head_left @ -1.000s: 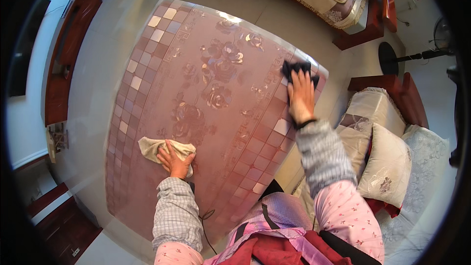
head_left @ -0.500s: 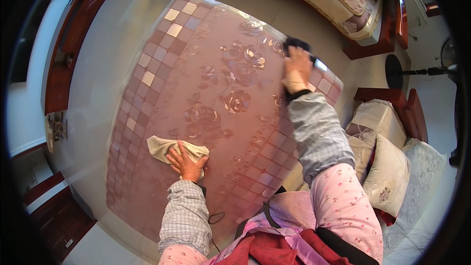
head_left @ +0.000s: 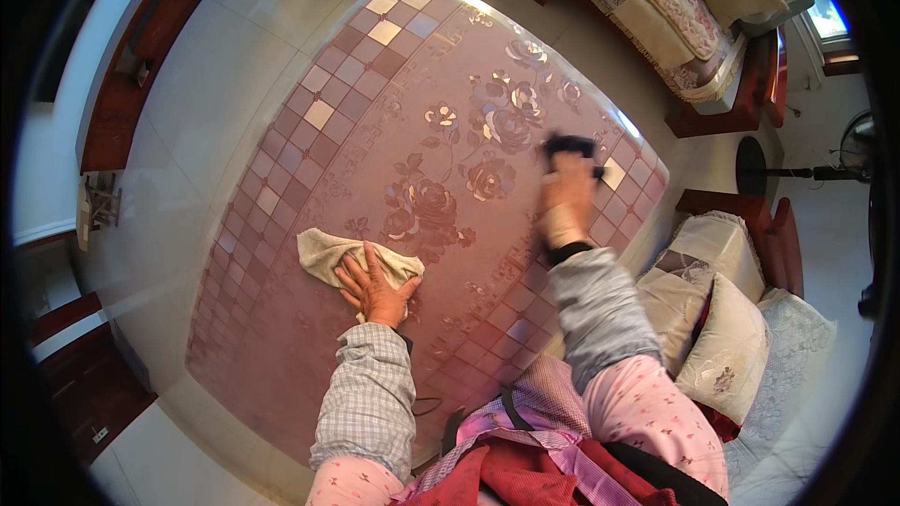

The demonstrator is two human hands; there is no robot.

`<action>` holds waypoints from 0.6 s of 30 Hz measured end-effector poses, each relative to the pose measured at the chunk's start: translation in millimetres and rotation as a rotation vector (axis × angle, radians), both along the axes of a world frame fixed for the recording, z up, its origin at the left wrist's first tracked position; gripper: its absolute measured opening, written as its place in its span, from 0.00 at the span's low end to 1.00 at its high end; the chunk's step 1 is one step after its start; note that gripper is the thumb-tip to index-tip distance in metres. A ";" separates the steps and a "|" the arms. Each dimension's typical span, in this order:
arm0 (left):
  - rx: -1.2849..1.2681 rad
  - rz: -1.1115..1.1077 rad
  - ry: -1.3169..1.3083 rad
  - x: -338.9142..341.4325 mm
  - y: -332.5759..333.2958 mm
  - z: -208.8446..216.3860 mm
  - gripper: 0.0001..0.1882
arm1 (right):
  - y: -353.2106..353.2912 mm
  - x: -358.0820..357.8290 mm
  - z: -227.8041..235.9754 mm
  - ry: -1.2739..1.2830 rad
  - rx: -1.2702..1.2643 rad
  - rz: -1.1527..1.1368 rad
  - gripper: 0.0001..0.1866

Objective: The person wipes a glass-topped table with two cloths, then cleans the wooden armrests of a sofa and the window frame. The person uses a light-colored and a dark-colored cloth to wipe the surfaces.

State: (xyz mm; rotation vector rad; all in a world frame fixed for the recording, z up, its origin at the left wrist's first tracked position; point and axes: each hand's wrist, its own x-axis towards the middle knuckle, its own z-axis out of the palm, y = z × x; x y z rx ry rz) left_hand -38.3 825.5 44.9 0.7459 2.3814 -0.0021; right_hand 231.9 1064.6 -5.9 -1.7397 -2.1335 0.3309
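A table (head_left: 384, 178) with a pinkish-brown, flower-patterned top and tiled borders lies in front of me. My left hand (head_left: 378, 292) rests flat with spread fingers on a crumpled beige cloth (head_left: 322, 257), pressing it against the tabletop. Farther off to the right, my right hand (head_left: 567, 201) is stretched over the table with a black cloth-like thing (head_left: 569, 144) under its fingers. Motion smears that hand, and the exact kind of the black thing cannot be made out.
Cushioned wooden sofas stand at the far right (head_left: 656, 14) and near right (head_left: 708, 244), the nearer one with a pale cushion (head_left: 727, 342). Between them is a black fan stand (head_left: 797, 172). A dark red wooden cabinet (head_left: 122, 103) stands along the left, beyond the tiled floor (head_left: 202, 122).
My right hand has drawn the black thing nearer to me from the table's far right edge. The left hand stays spread on the beige cloth. The whole view has shifted slightly.
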 end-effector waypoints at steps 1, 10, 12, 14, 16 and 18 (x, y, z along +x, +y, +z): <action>0.001 -0.002 0.006 0.2 0.3 0.9 0.70 | -23.6 -26.1 2.8 -0.040 -0.002 0.218 0.27; -0.030 0.016 0.007 -0.4 0.6 0.6 0.70 | 44.0 3.0 41.5 -0.135 -0.104 0.329 0.23; -0.035 0.010 0.008 -0.3 0.4 0.8 0.70 | 50.7 14.9 48.9 -0.096 -0.027 0.227 0.23; -0.024 0.014 0.010 -0.1 -0.4 0.3 0.71 | 29.9 17.1 57.3 -0.076 0.031 0.227 0.24; -0.020 0.021 0.008 -0.1 -1.3 -0.7 0.71 | -3.8 20.4 66.9 -0.130 -0.130 0.244 0.24; -0.008 0.019 0.016 -0.5 -2.3 -2.6 0.71 | -10.5 23.4 68.5 -0.130 -0.176 0.295 0.24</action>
